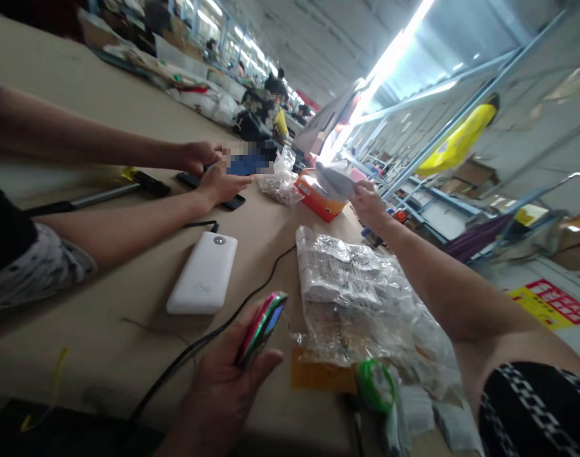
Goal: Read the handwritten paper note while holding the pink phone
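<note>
Evidently, the left hand point(225, 381) was curled around a slim phone point(262, 325) with a glossy red-and-green shell, while the right hand point(370, 206) pinched a thin greyish-white sheet point(336, 182) by the orange cardboard box point(317, 200); a light pinch near the sheet's edge seemed best. For moving, bare brown tabletop point(258, 244) lay between the white rectangular power bank point(204, 273) and the clear plastic bags point(361, 279), although a black cable point(220, 329) crossed it.

The left hand point(225, 384) is in the near part, left of centre, fingers point(237, 330) curled in a grip, thumb point(267, 364) angled right, while the right arm point(425, 273) reaches from near right toward far centre, the right hand point(370, 204) closed in a pinch.
</note>
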`<state>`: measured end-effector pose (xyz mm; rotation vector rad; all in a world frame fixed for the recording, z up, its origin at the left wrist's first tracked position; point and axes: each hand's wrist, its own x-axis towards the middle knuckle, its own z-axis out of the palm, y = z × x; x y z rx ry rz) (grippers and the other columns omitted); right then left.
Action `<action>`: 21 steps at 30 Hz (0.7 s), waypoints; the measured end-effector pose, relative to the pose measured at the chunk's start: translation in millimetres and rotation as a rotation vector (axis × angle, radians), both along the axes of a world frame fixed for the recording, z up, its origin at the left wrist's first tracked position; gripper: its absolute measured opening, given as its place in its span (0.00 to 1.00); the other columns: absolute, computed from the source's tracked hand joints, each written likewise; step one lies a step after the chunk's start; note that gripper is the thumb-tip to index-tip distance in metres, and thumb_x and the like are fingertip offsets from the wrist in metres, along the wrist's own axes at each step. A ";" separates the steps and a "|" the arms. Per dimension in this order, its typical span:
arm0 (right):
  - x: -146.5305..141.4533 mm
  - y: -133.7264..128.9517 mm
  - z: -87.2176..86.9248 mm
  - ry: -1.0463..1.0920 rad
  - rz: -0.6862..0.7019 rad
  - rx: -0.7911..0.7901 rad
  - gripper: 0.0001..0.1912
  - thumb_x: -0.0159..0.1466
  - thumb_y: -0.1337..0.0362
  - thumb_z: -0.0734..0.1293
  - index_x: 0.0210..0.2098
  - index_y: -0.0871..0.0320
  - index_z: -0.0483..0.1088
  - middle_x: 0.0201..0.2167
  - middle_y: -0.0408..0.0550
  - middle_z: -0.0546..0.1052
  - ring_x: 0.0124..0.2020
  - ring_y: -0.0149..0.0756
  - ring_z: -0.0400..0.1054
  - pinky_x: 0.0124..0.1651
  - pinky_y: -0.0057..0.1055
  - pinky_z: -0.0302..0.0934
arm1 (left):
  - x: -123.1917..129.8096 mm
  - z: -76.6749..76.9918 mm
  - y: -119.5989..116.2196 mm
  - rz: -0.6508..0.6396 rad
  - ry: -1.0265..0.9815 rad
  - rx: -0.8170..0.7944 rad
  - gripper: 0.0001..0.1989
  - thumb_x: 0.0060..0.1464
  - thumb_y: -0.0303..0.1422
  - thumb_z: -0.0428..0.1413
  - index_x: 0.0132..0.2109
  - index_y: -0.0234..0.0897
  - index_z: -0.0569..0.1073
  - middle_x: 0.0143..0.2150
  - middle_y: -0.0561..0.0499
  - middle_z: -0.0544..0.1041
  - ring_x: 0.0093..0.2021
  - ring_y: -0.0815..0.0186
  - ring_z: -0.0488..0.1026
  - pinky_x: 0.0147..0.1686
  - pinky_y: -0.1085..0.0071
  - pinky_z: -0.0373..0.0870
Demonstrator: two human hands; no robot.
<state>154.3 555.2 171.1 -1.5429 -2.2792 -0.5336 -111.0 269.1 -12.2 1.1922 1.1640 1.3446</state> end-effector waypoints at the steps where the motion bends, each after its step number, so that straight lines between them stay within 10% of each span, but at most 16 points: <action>1: 4.8 -22.4 1.2 0.018 0.024 0.016 0.12 0.64 0.69 0.56 0.43 0.64 0.68 0.51 0.57 0.65 0.55 0.44 0.56 0.59 0.41 0.52 | 0.0 -0.3 1.9 0.004 0.011 0.037 0.30 0.44 0.47 0.60 0.56 0.47 0.69 0.53 0.53 0.75 0.52 0.56 0.71 0.52 0.65 0.68; 6: 37.3 -152.3 -17.5 0.062 0.131 -0.002 0.13 0.62 0.64 0.57 0.41 0.62 0.69 0.48 0.57 0.67 0.55 0.44 0.58 0.59 0.41 0.55 | 1.5 -0.3 3.2 0.002 0.062 0.102 0.33 0.46 0.48 0.57 0.58 0.39 0.67 0.46 0.47 0.77 0.41 0.57 0.75 0.39 0.66 0.73; 12: 75.0 -280.2 -89.0 0.183 0.176 -0.142 0.18 0.62 0.62 0.58 0.48 0.62 0.68 0.51 0.60 0.68 0.56 0.47 0.60 0.59 0.45 0.56 | 7.5 12.9 -6.3 0.037 0.101 0.137 0.36 0.48 0.49 0.55 0.60 0.36 0.63 0.38 0.49 0.76 0.26 0.67 0.70 0.25 0.72 0.69; 16: 80.1 -310.8 -122.8 0.334 0.176 -0.198 0.18 0.60 0.64 0.60 0.48 0.61 0.69 0.53 0.58 0.67 0.57 0.47 0.59 0.59 0.46 0.55 | 13.1 18.4 -12.9 0.115 0.207 0.183 0.34 0.48 0.49 0.54 0.59 0.36 0.65 0.37 0.48 0.77 0.28 0.64 0.72 0.30 0.70 0.70; 21: 80.3 -309.1 -120.3 0.564 0.135 -0.252 0.06 0.56 0.66 0.62 0.26 0.54 0.70 0.48 0.49 0.72 0.48 0.45 0.67 0.54 0.42 0.59 | 19.3 21.5 -16.6 0.149 0.275 0.204 0.32 0.47 0.48 0.54 0.56 0.36 0.68 0.36 0.48 0.78 0.32 0.62 0.74 0.34 0.70 0.70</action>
